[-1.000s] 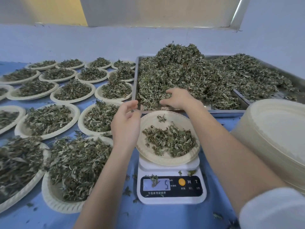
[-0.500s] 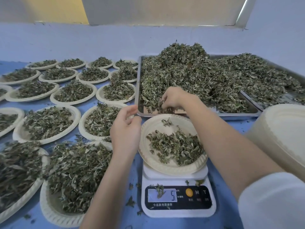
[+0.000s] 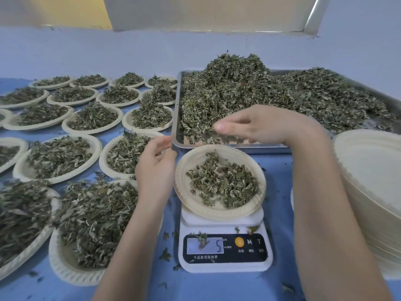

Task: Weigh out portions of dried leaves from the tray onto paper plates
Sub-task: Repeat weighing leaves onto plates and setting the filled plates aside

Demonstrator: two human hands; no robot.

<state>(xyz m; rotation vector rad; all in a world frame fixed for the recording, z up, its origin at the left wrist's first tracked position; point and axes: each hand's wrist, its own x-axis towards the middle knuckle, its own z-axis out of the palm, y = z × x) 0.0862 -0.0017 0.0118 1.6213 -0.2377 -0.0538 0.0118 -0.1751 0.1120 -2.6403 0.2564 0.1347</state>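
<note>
Loosely: crumpled grey-green dried leaves (image 3: 223, 183), small heap.

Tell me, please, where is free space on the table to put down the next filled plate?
Bare blue cloth shows in front of the scale, toward the near edge, and in a strip between the scale and the stack of empty plates. Left of the left hand, the filled plates lie rim to rim.
</note>
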